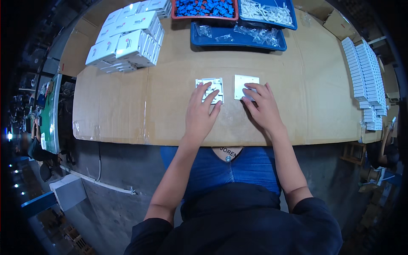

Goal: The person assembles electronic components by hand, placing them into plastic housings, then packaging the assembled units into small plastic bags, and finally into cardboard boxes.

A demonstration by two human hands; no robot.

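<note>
A white square plastic housing (216,82), its recessed inner side facing up, lies flat on the cardboard-covered table. Over it rests my left hand (200,115), fingers spread and thumb by the lower right corner; the fingers hide part of the inside. Just to the right lies a white square plate (240,85) with a flat face up and small marks near its corners. My right hand (264,106) reaches onto its right side, fingers apart and bent, fingertips on or just above the surface. Neither hand lifts anything; whether the fingertips press down is hard to tell.
White boxed units (140,24) are stacked at the far left. A red tray (205,18) of blue parts, a blue tray (293,26) of white parts and a blue tray (238,48) with clear pieces stand at the back. Stacked white pieces (369,76) line the right edge.
</note>
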